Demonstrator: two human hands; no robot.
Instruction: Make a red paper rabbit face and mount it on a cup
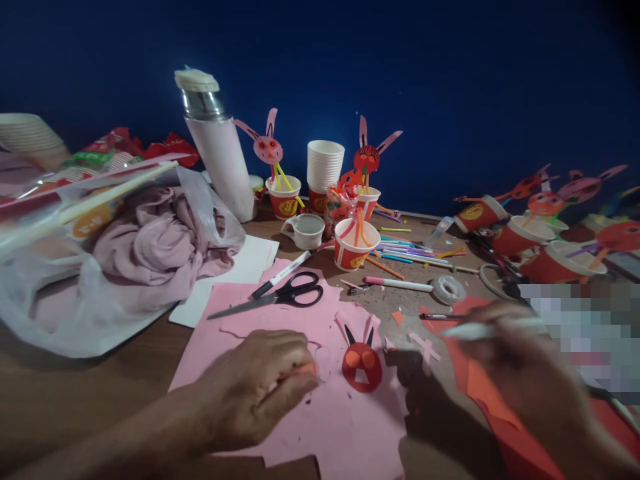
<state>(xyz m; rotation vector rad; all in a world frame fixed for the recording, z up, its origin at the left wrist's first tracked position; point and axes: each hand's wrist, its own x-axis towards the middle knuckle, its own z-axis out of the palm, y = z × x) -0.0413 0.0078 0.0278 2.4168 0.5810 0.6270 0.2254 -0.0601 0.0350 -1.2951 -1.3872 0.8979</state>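
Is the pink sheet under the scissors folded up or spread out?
Spread out: the pink sheet lies flat, with the scissors and the red rabbit face resting on top of it.

Pinks, reds and oranges against deep blue

The wall (300, 60) is plain dark blue; the paper sheet (360, 427) is pale pink. The rabbit face (362, 379) is red — orange eye patches, a pale pink nose, pink ears with black centres. The paper cups (350, 253) are red with white rims, some with yellow emblems — and the scissors (300, 291) have black handles.
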